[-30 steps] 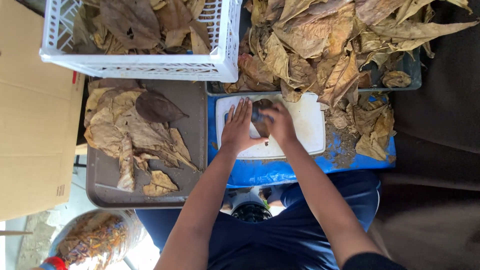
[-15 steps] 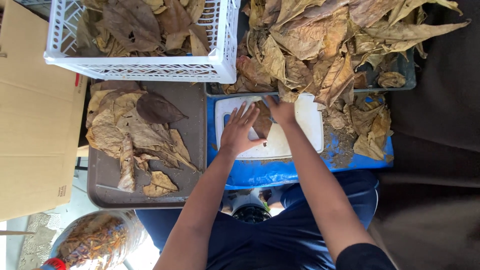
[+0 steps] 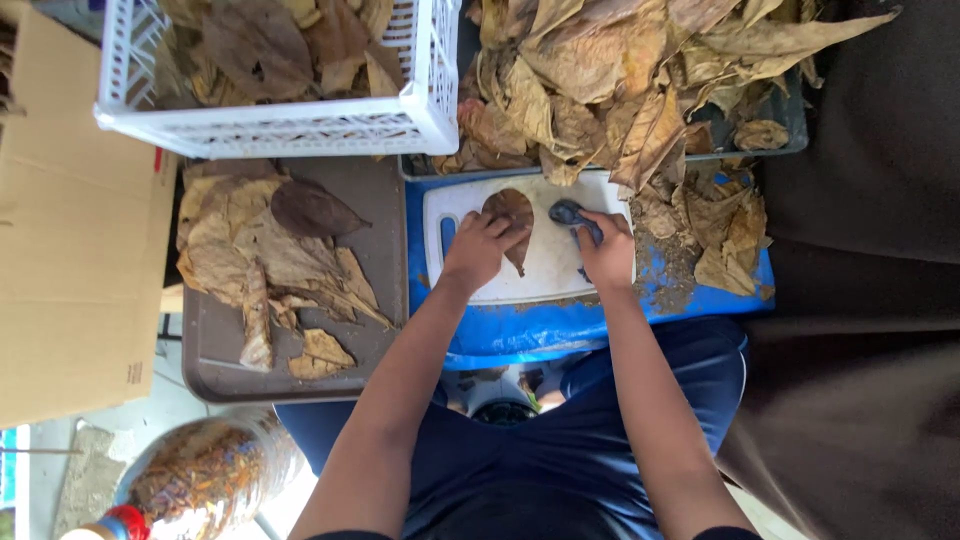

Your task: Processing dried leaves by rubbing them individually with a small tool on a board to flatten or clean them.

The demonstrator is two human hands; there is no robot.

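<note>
We've got a brown leaf (image 3: pixel 512 222) flat on the white board (image 3: pixel 560 275), its long axis running twelve to six. Our left hand (image 3: pixel 478 250) presses its nine o'clock edge, fingers spread; our right hand (image 3: pixel 606 250), at three o'clock, is clenched around a dark cloth (image 3: pixel 570 212).

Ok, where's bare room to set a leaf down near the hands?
Bare board lies between the left hand on the leaf and the right hand holding the cloth. The brown tray is bare along its near edge. The far leaf pile and white basket are crowded.
</note>
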